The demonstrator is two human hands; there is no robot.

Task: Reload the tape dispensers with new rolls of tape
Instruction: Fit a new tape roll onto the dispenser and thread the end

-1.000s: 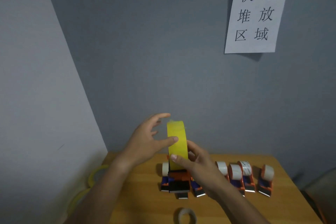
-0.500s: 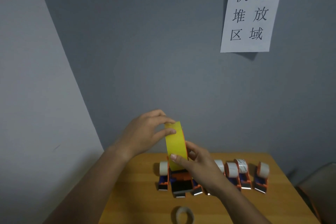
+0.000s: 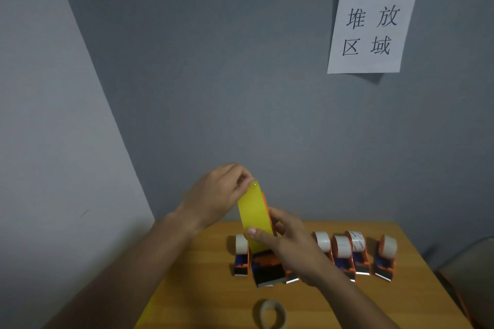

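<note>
Yellow tape roll [image 3: 255, 215] pinched at top by left grip [image 3: 216, 195], right grip [image 3: 290, 244] clasping its lower edge.

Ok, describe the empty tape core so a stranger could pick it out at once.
Start at the wooden table against the grey wall, with its row of orange dispensers holding white rolls. The empty tape core lies alone at the near edge, in front of that row. It is a thin bare ring, lying flat, in no dispenser.

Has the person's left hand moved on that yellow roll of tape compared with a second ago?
Yes. The left hand has closed up to the top of the yellow roll, fingertips now pinching its upper edge, judged against the roll held over the table.
</note>
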